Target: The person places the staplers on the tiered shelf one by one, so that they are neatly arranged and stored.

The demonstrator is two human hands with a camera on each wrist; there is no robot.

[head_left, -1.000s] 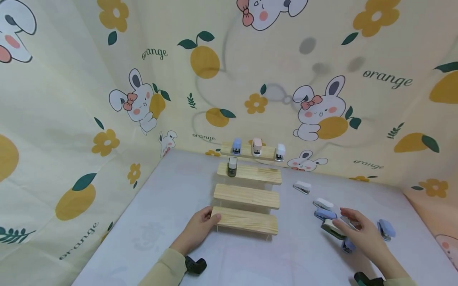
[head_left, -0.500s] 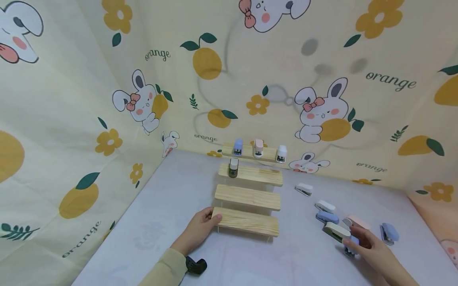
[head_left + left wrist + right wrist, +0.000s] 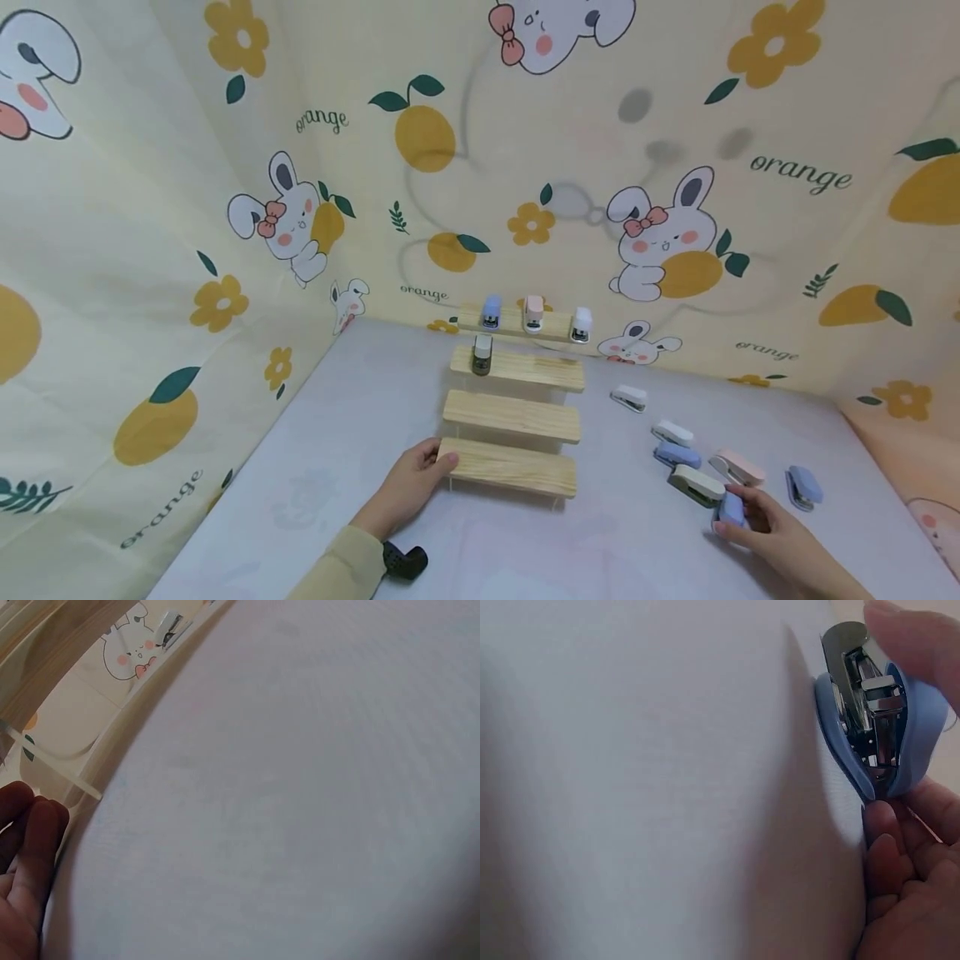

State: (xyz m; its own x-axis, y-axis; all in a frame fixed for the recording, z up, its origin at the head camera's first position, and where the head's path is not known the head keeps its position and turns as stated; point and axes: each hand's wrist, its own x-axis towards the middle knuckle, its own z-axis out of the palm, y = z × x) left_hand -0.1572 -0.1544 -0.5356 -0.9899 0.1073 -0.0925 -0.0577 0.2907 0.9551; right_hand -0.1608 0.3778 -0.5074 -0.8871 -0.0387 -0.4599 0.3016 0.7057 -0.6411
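Note:
My left hand (image 3: 408, 486) grips the left end of the lowest board of a stepped wooden display rack (image 3: 510, 468), thumb on top. In the left wrist view, its curled fingers (image 3: 41, 832) show beside a thin rack leg. On the right, my right hand (image 3: 780, 537) holds a small blue stapler (image 3: 731, 510) between thumb and fingers, low at the table. The right wrist view shows that stapler's metal inside (image 3: 877, 712) from close by. Touching or nearly touching it is a green-and-cream stapler (image 3: 697, 485); a pink stapler (image 3: 737, 468) lies just behind.
More staplers lie right of the rack: another blue one (image 3: 677, 454), white ones (image 3: 672, 432) and a blue one (image 3: 804, 486) farther right. The top board bears blue, pink and white staplers (image 3: 581, 325); a dark-and-white one (image 3: 482, 354) stands one board lower. A patterned cloth backdrop (image 3: 450, 208) rises behind.
My right hand has moved down and toward me, from over the pink stapler to the near blue stapler, which it now holds. The left hand has stayed on the rack.

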